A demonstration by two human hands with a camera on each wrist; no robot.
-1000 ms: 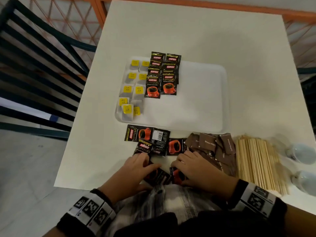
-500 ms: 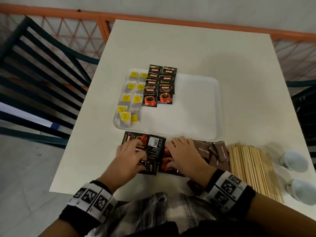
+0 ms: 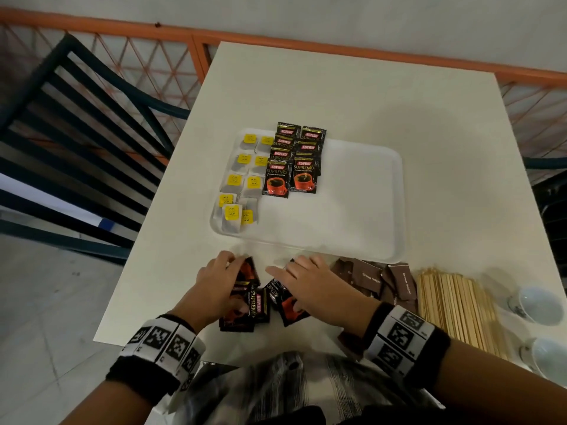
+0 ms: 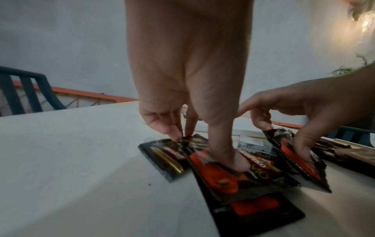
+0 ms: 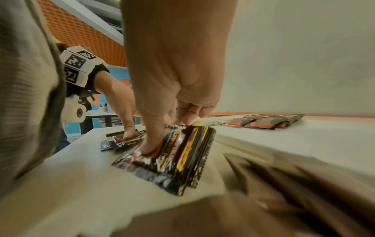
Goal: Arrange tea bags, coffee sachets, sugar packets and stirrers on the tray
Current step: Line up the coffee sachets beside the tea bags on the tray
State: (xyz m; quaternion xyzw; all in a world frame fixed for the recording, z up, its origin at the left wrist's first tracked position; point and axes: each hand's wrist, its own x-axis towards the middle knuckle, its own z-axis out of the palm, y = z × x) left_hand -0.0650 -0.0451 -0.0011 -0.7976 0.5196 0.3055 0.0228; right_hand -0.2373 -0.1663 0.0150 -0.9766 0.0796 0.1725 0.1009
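My left grip (image 3: 216, 282) pinches loose sachets (image 3: 250, 305) thumb against fingers; my right grip (image 3: 310, 279) pinches its own few, at 6 o'clock of the tray (image 3: 362, 216).
They look light, thin and slick, apt to slide and fan apart, so I'd judge squaring them on the tabletop (image 3: 445, 124) and taking the short edges safest. Sugar packets (image 3: 371, 276) and stirrers (image 3: 454, 305) wait at 5 o'clock.

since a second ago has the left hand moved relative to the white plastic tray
Yes. The left hand has moved forward, toward the near rim of the white plastic tray, gripping black coffee sachets.
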